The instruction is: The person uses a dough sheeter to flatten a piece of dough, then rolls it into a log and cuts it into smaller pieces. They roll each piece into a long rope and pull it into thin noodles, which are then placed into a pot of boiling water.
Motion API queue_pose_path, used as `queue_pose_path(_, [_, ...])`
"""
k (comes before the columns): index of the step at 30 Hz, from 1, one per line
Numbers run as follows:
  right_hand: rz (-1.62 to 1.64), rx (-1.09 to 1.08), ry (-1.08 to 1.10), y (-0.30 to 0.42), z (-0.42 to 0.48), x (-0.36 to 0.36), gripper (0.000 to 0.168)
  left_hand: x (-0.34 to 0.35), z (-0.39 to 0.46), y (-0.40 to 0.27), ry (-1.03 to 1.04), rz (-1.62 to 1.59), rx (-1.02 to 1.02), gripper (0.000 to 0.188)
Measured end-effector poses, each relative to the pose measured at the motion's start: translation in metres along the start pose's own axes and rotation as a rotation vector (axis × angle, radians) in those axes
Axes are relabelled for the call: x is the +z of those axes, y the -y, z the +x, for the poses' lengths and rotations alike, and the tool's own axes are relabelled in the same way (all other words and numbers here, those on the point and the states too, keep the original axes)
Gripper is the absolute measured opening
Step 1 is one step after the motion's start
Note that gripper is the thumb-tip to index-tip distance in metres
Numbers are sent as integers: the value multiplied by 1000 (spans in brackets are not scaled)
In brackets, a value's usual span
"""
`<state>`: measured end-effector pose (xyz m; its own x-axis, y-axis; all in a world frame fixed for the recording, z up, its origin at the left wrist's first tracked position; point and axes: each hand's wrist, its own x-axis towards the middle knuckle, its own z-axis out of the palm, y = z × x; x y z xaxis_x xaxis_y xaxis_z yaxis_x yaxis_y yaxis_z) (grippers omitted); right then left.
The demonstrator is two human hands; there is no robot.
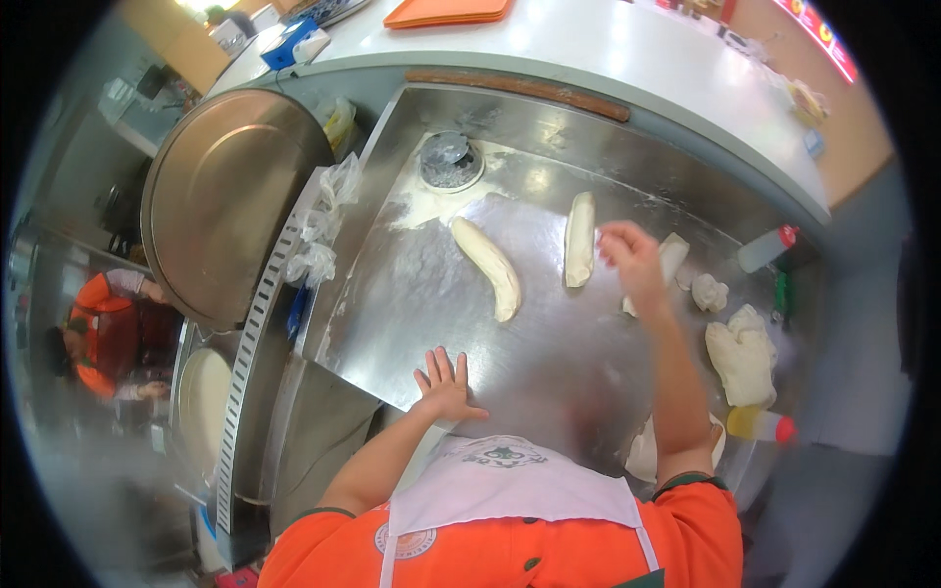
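My left hand (448, 389) lies palm down with spread fingers near the front edge of a steel worktable (544, 353). Over the table's right half is my right hand (634, 257), slightly blurred with its fingers curled; whether anything small is in it I cannot tell. Just left of those fingers lies a straight dough log (580, 239). A longer, curved dough log (489, 268) rests farther left. Another dough piece (673, 257) is partly hidden behind my right hand. To its right are a small dough lump (709, 293) and a large dough mass (741, 356).
A round floury container (450, 163) stands in scattered flour at the back left. Squeeze bottles with red caps, one clear (766, 248) and one yellow (757, 424), are at right. Behind lies a wooden rolling pin (518, 92). A large round metal lid (231, 198) and a co-worker (117, 334) are left.
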<state>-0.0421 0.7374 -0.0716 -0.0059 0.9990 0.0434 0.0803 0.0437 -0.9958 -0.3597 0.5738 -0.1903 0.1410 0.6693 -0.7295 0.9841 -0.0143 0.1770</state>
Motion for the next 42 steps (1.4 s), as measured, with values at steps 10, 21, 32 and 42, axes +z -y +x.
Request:
queue_pose_path(10, [-404,463,147,-89,-245,42,24,8,-10,8,-122,-43,78,131])
queue_pose_path(21, [-626,487,118,-80,-309,45,35,2,-32,5,-173,-48,101,121])
queue_pose_path(32, [-566,609,31,-95,-345,20,37,-62,39,-42,-432,-424,470,48])
queue_pose_path(42, [-496,497,195,-98,-280,-20,37,-176,150,-113,-382,-300,421,69])
